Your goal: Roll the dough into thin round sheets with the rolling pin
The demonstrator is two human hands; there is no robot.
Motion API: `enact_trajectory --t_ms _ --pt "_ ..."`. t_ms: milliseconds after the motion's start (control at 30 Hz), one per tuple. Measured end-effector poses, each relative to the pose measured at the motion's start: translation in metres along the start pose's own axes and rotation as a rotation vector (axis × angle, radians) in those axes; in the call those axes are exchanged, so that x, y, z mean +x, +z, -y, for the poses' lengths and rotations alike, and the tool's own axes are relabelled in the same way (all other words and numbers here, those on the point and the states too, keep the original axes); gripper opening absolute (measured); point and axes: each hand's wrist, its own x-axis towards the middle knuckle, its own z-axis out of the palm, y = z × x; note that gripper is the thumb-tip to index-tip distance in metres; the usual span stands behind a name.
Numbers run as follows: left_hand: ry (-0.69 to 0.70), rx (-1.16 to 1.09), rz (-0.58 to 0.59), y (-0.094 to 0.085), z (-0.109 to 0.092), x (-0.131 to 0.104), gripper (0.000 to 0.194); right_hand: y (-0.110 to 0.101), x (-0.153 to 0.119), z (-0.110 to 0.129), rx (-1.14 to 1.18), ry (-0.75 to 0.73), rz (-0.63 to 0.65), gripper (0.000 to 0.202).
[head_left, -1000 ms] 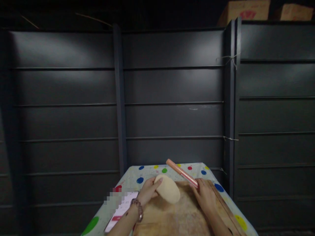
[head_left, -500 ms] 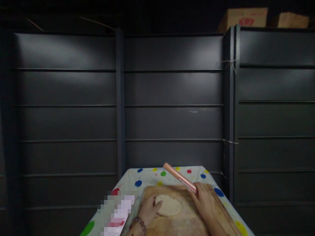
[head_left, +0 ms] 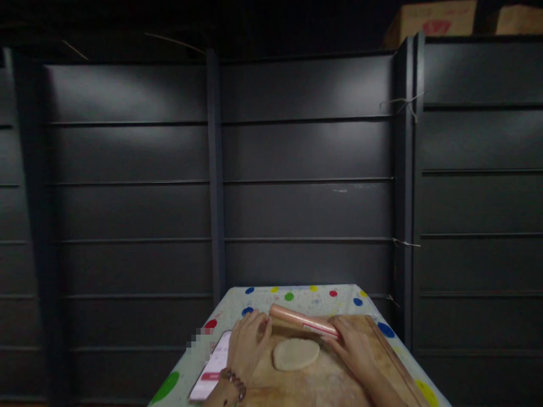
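A flattened oval of pale dough (head_left: 296,354) lies on a wooden board (head_left: 314,390). My right hand (head_left: 354,345) is closed around the right end of a pinkish rolling pin (head_left: 297,317), which is held above the board beyond the dough. Close to the pin's left end is my left hand (head_left: 249,342), fingers forward and thumb apart, with nothing visible in it. A beaded bracelet (head_left: 233,383) circles the left wrist.
A white tablecloth with coloured dots (head_left: 280,294) covers the table under the board. Left of the board lies a phone (head_left: 211,370) with a lit screen. Dark metal panels (head_left: 303,209) stand behind the table, with cardboard boxes (head_left: 432,22) above at right.
My left hand has let go of the dough and moved up towards the rolling pin's left end. The pin has tipped lower and turned more crosswise, still in my right hand.
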Motion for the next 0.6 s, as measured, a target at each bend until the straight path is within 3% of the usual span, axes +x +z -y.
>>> enact_trajectory --t_ms 67,200,367,500,600 --pt "0.058 0.003 -0.044 -0.008 -0.004 0.007 0.031 -0.004 0.002 0.009 -0.002 -0.043 0.052 0.038" --pt "0.172 -0.013 0.021 -0.009 -0.013 0.020 0.030 -0.010 0.015 0.036 -0.056 -0.109 0.135 0.035" --pt "0.146 0.085 0.188 0.023 -0.007 0.021 0.039 -0.007 0.035 0.058 -0.154 -0.147 0.220 0.034" --pt "0.038 0.098 0.363 0.043 0.003 0.017 0.045 0.005 0.027 0.050 -0.050 -0.152 0.328 0.042" --pt "0.007 0.055 0.415 0.048 0.004 0.017 0.048 0.011 0.020 0.043 0.044 -0.117 0.324 0.051"
